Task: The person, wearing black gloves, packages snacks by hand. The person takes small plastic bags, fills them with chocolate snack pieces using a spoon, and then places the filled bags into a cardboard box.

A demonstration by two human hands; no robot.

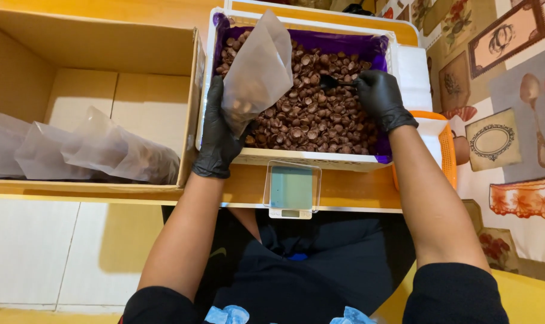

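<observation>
- A small digital scale (pixel 291 189) with a clear tray is noted nearest the body, at 6 o'clock from the tub.
- The left hand (pixel 217 135), in a black glove, is closed on the lower part of a translucent plastic bag (pixel 255 69), held upright at the tub's 9 o'clock edge; a few pieces are seen inside.
- The bag is judged light, limp and slippery; a hold near the mouth is advised.
- The right hand (pixel 377 96), gloved, is clamped on a dark scoop (pixel 331 81) at 3 o'clock; its bowl is hard to make out.
- The white tub (pixel 308 159), lined in purple, is filled with brown cereal shells (pixel 311 114), judged brittle.
- Filled bags (pixel 92 150) are seen in a cardboard box (pixel 104 45) at 9 o'clock, partly cut off.
</observation>
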